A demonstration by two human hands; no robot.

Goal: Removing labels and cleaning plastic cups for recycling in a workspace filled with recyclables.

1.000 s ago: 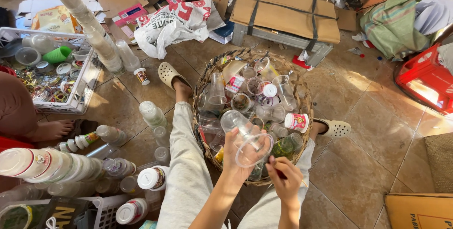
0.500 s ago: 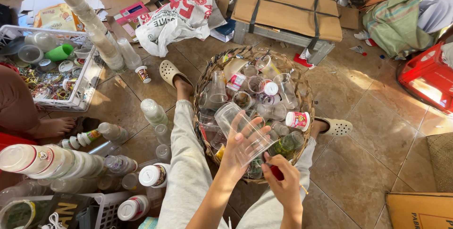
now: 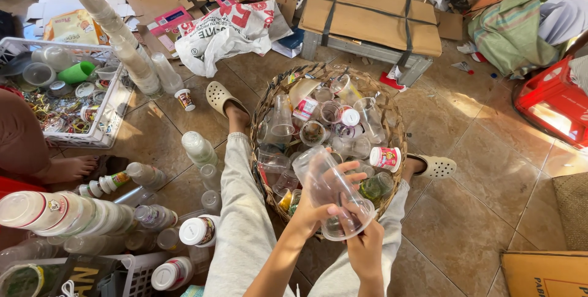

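Observation:
My left hand (image 3: 315,208) grips a clear plastic cup (image 3: 327,187) held sideways over the near rim of a round woven basket (image 3: 392,122). My right hand (image 3: 364,245) is under the cup's open mouth, its fingers pinching the rim. The basket sits between my legs and is full of clear cups, lids and small labelled tubs, among them a red-and-white tub (image 3: 386,157). My feet in cream clogs (image 3: 218,97) rest on either side of it.
Stacks of white cups (image 3: 55,211) and bottles lie on the tiled floor at my left. A white wire crate (image 3: 107,127) holds lids and bands. Another person's bare foot (image 3: 70,168) is at far left. Cardboard, a printed sack and a red crate (image 3: 554,104) crowd the back.
My left hand has turned the clear cup and lowered it a little toward me. My right hand has come up from beside it and taken hold of its rim.

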